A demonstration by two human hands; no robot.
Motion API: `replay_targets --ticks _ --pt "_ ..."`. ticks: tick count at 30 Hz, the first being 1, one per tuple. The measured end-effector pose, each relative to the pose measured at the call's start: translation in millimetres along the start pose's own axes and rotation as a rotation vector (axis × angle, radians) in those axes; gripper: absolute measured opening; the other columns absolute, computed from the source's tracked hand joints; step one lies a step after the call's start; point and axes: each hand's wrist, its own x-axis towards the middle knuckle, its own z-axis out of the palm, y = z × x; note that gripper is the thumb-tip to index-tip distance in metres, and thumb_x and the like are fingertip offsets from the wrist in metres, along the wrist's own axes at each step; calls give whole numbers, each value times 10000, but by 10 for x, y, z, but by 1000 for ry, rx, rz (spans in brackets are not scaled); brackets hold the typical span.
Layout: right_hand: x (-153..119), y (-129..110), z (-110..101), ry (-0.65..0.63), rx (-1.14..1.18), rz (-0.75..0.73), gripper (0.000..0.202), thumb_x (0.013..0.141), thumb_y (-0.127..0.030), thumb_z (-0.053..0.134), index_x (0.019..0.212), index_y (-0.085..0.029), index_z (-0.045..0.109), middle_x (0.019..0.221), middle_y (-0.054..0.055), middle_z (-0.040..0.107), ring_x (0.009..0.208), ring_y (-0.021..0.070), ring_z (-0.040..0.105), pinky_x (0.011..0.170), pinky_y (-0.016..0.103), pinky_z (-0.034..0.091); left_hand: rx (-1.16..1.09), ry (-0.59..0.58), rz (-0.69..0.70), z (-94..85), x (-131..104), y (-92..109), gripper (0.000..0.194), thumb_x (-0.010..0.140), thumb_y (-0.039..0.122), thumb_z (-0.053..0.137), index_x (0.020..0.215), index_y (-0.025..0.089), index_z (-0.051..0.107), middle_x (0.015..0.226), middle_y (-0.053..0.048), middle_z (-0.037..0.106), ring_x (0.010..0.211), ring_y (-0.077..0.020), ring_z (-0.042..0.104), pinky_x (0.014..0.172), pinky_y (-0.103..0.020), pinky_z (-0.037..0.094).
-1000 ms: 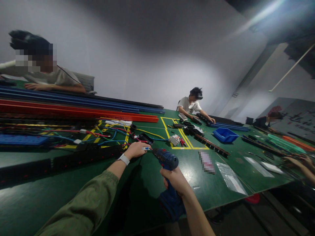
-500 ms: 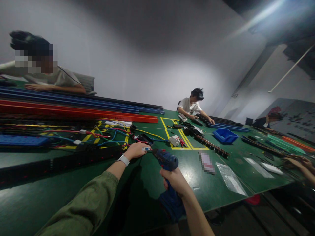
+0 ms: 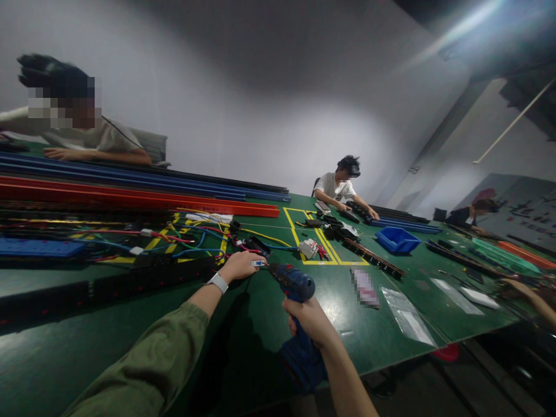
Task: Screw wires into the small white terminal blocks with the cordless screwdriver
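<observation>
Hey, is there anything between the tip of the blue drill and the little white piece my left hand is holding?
Nothing visible. The blue drill, in the right hand, points straight at the small white piece pinched by the left hand.

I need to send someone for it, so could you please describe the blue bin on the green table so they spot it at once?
On the long green table, look beyond the yellow taped rectangle, towards the seated person in the white shirt. The blue bin sits just right of that rectangle. It is the only open-topped blue box there; the other blue things are long flat rails.
</observation>
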Motion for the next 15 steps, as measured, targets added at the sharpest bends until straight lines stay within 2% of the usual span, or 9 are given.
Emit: replay_targets --ticks 15 --pt "29 36 -5 7 35 25 130 730 -283 577 814 -188 551 385 -82 455 357 113 442 419 224 323 -7 -19 -35 -34 -13 36 381 831 376 519 1183 450 644 1222 85 669 1086 -194 617 924 -270 422"
